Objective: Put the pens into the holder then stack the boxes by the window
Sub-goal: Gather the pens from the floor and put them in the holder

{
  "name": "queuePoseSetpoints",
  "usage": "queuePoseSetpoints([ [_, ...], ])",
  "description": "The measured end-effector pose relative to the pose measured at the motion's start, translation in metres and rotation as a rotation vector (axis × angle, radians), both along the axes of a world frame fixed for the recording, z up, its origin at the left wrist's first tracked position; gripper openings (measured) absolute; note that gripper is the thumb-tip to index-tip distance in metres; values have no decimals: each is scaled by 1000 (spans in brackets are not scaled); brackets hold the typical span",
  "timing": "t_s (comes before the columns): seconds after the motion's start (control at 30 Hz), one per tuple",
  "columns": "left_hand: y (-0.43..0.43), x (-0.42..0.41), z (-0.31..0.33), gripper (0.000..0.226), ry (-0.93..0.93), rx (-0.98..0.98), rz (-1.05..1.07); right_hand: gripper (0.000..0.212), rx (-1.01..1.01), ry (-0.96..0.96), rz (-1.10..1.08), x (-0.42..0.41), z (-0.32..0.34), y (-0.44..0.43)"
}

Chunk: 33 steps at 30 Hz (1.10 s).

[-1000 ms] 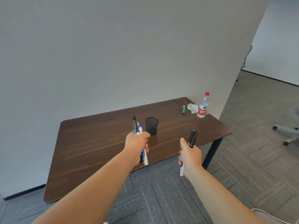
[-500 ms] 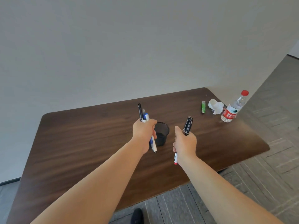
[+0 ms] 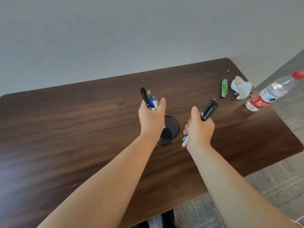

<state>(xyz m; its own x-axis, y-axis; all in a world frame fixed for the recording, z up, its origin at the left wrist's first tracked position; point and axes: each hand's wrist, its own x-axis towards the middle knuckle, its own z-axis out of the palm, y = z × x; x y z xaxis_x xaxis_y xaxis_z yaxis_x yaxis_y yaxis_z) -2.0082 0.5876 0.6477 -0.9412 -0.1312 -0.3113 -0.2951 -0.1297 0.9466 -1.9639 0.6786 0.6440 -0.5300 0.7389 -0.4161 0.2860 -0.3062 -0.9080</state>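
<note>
A black mesh pen holder (image 3: pixel 171 129) stands on the dark wooden table (image 3: pixel 65 129), partly hidden behind my left wrist. My left hand (image 3: pixel 151 119) is closed around a bunch of pens (image 3: pixel 148 99), one black and one blue-and-white, held directly over the holder with their lower ends at its mouth. To the right of the holder, my right hand (image 3: pixel 199 130) grips a second bunch of pens (image 3: pixel 209 109), dark at the top with a red-tipped white end below the fist. No boxes or window are in view.
At the table's far right corner stand a water bottle (image 3: pixel 269 93) with a red cap, a crumpled white tissue (image 3: pixel 241 87) and a small green packet (image 3: pixel 224 88). A grey wall runs behind the table. Grey carpet floor shows at right and below.
I have stepped up to the table. Both hands moved forward: the left bunch now sits over the holder, and the right hand has come close beside it.
</note>
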Motion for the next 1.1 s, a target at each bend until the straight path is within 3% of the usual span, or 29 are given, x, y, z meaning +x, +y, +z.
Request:
queuePoseSetpoints([
  [0.37,14,15,-29,24,90,-84,47,15,56,92,127,-23,-14,-1],
  [1.1,21,26,-59,22,90,26,231,25,73,146,313,-19,-57,-4],
])
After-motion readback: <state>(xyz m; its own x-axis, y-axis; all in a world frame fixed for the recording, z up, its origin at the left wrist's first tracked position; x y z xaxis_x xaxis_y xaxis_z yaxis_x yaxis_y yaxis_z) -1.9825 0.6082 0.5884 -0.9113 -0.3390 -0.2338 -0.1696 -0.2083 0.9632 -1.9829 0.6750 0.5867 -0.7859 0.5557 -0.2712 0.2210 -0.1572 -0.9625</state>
